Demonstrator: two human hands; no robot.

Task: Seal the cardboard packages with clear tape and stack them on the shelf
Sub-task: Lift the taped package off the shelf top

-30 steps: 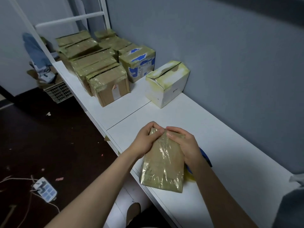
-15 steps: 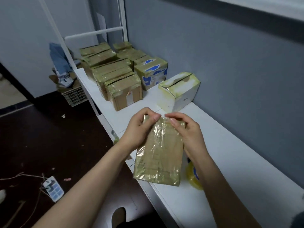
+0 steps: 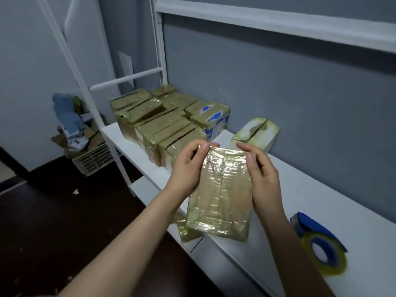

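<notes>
Shelf [image 3: 321,189], package [image 3: 222,194] — between left grip [image 3: 188,168], right grip [image 3: 261,174]

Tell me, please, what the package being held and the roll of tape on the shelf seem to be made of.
The package looks like brown cardboard wrapped in clear glossy tape: wrinkles and glare show on its face. The roll of tape seems clear plastic film, yellowish where layered, on a blue core.

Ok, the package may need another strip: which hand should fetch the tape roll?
Probably the right hand: the tape roll lies on the shelf beside that forearm, while the left hand grips the package farther away.
</notes>
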